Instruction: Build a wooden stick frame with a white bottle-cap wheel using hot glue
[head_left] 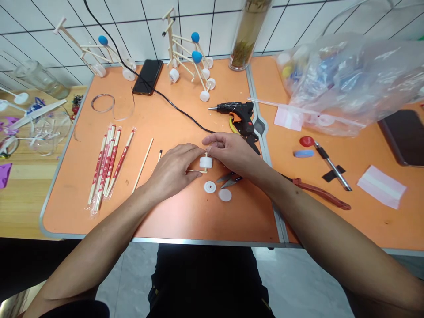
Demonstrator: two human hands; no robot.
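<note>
Over the middle of the orange table [185, 216], my left hand [174, 170] pinches a thin wooden stick [194, 171] that lies flat. My right hand [232, 152] pinches a short upright stick that carries a white wheel [206, 163], and the two sticks meet between my fingers. Two loose white discs [210, 187] [225, 194] lie just in front of my hands. Small scissors [228, 180] lie partly under my right wrist.
A black glue gun [240, 114] with its cord lies behind my hands. Wrapped chopsticks [107, 163] and a bare stick [143, 165] lie at the left. Two stick models [190, 57] [92, 48], a phone [148, 76] and a jar [247, 35] stand at the back. Red-handled pliers [318, 191], a knife [331, 165] and plastic bags [351, 79] are at the right.
</note>
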